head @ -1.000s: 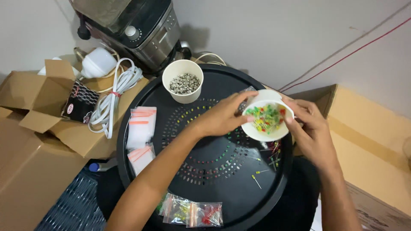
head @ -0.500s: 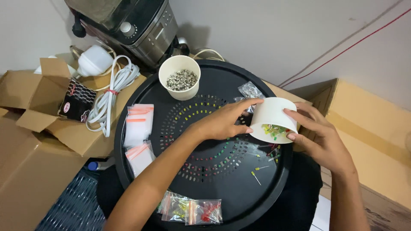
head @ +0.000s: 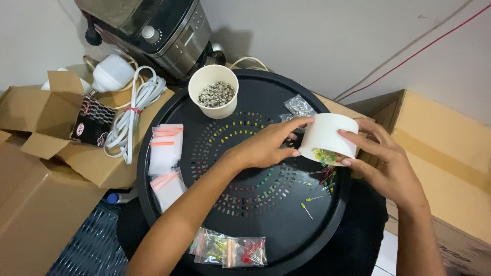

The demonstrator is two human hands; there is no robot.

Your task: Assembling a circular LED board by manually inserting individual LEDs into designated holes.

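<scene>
Both my hands hold a white paper cup tipped toward me over the right side of a round black perforated tray. My left hand grips its left wall and my right hand its right wall. Small coloured LEDs show at the cup's mouth, and several lie loose on the tray just below it. Coloured LEDs also sit in the tray's holes.
A second white cup of metal bits stands at the tray's far edge. Zip bags lie at left, filled bags at front. Cardboard boxes, a white cable, a bulb and an appliance crowd the left and back.
The cup stood upright in my hands a second ago; it has been tipped over toward the tray, and LEDs have spilled out beneath it.
</scene>
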